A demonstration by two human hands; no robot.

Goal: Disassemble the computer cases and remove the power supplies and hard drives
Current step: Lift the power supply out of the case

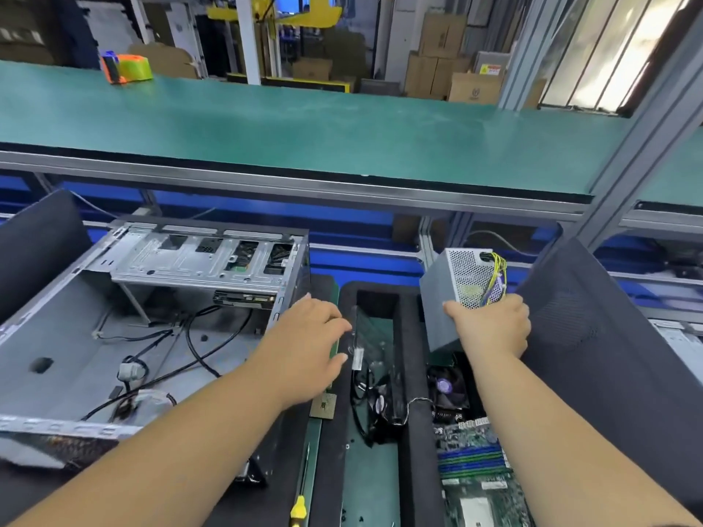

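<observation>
Right hand [490,329] grips power supply [454,294] by lower edge, raised over motherboard [475,462]. Left hand [308,336] open, fingers relaxed, beside computer case [152,298]. Risk: one-handed hold slips, unit drops onto board; dangling cable bundle [494,279] snags.

Matt grey perforated metal power supply [456,294]; bare dull steel case [159,298]; shelf [304,123] seemingly matt rubber.

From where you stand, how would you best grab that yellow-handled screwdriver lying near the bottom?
Probably by the yellow handle, coming from above: the screwdriver lies flat, its thin shaft pointing away, and the handle is the thickest part, nearest you.
</observation>
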